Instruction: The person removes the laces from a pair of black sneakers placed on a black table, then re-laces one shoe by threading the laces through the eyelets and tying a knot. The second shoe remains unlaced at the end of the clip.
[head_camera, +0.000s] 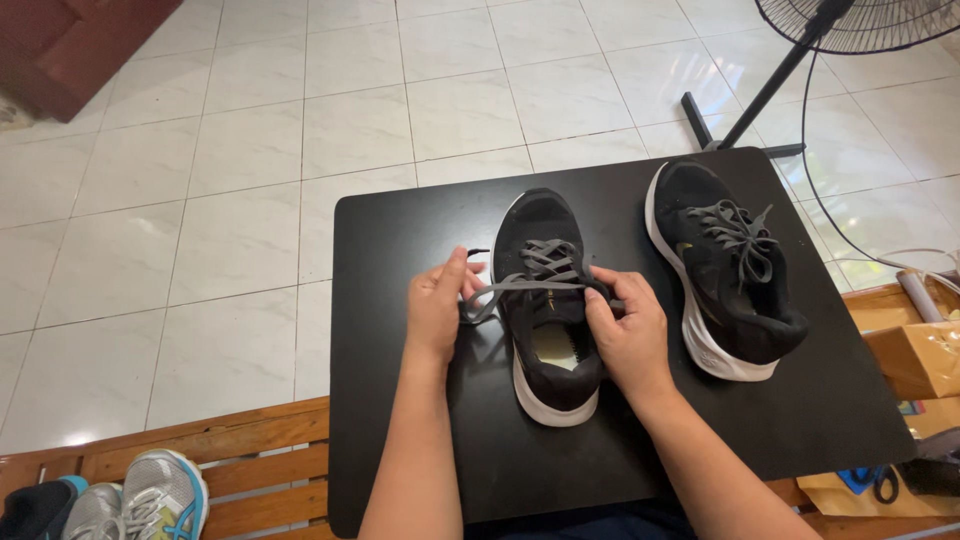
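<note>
A black sneaker with a white sole (545, 320) lies on the black table (400, 240), toe pointing away from me, its grey lace (520, 285) only partly threaded. My left hand (437, 305) pinches the loose lace end at the shoe's left side. On the shoe's right edge, my right hand (628, 335) grips the other part of the lace by the eyelets, and the lace is stretched across the tongue. A second black sneaker (725, 270), fully laced and tied, rests to the right, touched by neither hand.
A standing fan (800, 60) with a black base and its cable stands on the white tiled floor behind the table. A wooden bench (250, 450) runs below the table, with grey-blue sneakers (140, 495) at lower left. A brown paper bag (915, 355) and scissors (875, 482) lie at right.
</note>
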